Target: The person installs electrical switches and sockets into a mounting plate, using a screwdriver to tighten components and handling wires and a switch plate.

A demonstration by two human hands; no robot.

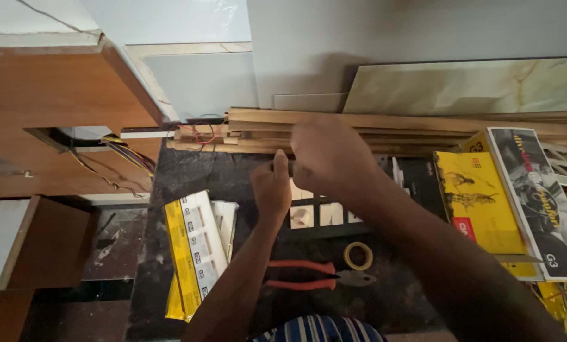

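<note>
My left hand [271, 187] is raised over the dark countertop [188, 171], thumb up, fingers curled around something small that I cannot make out. My right hand [328, 155] is closed just to its right, touching it, and covers whatever lies between them. Below the hands lies a black plate with white switch modules [302, 216]. Orange-handled pliers [309, 275] and a small roll of yellow tape [358, 256] lie nearer to me.
A yellow and white box [192, 253] lies at the left, a yellow and black carton [505, 190] at the right. Wooden strips [423, 123] are stacked along the wall. Loose wires [128, 155] hang from an opening in the wooden cabinet [49, 95].
</note>
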